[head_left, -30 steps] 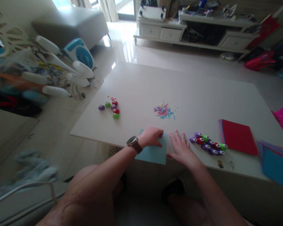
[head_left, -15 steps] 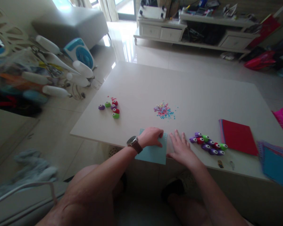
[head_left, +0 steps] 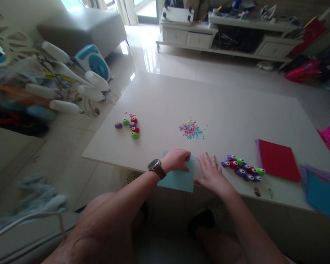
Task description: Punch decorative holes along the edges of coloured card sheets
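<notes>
A light blue sheet of paper [head_left: 178,180] lies at the table's near edge, its front part jutting over it; small cut-outs show along its far and right edges. My left hand [head_left: 177,160] rests on this sheet, fingers bent and thumb apart, with blue paper visible in the gap. What is under the palm is hidden. Just right of the sheet, my right hand [head_left: 211,171] lies open on the tabletop with fingers spread. Beyond both hands is a heap of coloured confetti [head_left: 191,129]. Several small craft punches [head_left: 243,168] with eye shapes cluster right of my right hand.
More small punches [head_left: 134,128] stand at the left of the white table [head_left: 222,106], near a few red paper bits [head_left: 131,115]. On the right are a red-topped paper stack [head_left: 280,161], blue sheets [head_left: 323,194] over the edge, and two small metal pieces [head_left: 257,191].
</notes>
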{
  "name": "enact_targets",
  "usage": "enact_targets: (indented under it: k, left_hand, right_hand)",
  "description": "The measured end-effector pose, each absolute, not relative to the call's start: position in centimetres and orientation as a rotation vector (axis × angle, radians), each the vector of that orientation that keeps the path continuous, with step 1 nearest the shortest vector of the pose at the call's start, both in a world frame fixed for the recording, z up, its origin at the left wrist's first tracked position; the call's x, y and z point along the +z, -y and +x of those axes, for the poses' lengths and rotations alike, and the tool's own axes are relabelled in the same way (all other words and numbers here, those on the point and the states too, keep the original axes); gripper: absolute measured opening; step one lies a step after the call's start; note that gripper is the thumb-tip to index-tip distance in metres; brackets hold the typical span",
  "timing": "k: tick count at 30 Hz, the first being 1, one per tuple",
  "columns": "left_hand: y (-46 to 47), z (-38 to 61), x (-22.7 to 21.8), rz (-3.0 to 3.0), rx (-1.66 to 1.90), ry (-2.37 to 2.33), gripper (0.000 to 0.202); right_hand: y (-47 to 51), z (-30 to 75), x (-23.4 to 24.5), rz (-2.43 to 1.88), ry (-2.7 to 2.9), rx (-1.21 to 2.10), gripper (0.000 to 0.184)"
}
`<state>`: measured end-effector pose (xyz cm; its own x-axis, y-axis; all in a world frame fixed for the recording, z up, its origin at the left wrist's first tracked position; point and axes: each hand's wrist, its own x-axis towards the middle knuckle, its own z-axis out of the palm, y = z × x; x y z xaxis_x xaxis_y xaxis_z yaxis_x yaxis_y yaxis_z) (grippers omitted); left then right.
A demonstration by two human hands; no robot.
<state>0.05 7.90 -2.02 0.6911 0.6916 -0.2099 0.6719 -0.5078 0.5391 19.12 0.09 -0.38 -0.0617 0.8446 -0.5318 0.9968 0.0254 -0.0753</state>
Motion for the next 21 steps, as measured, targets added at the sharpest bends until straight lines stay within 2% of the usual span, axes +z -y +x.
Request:
enact_targets:
  k: [21]
  left_hand:
    - [-7.90,0.05,-2.41,2.308,0.056,-1.047,0.043]
  right_hand:
    - [-0.14,18.99,-0.11,1.863,-1.946,-0.618,0.106]
